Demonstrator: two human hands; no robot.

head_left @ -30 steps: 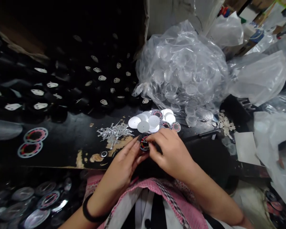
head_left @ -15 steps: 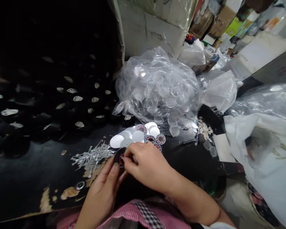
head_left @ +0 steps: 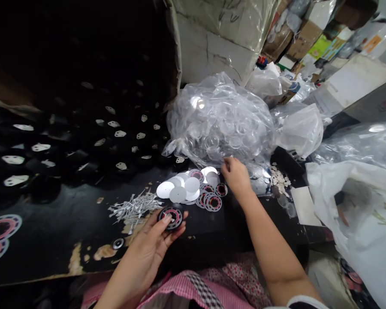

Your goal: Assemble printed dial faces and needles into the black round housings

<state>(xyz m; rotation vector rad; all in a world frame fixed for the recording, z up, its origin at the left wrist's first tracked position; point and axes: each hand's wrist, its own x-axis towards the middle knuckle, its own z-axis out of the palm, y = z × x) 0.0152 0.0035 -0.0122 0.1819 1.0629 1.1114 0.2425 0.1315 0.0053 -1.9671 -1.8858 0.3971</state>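
My left hand holds a round black gauge with a red-marked dial, the thumb resting on its face. My right hand is at the front edge of a clear plastic bag full of transparent round covers; its fingertips are partly hidden, so what they touch cannot be made out. Between the hands and the bag lie blank silver discs and printed dial discs. A heap of thin white pointers lies left of the discs.
Many black parts with white tabs fill the left side. A small black ring sits near the table edge. At the right are small pale pieces, a white card and a white plastic bag.
My right hand has left the gauge and moved forward and right to the bag of clear covers. My left hand still holds the gauge, its dial now facing up. The view has shifted slightly.
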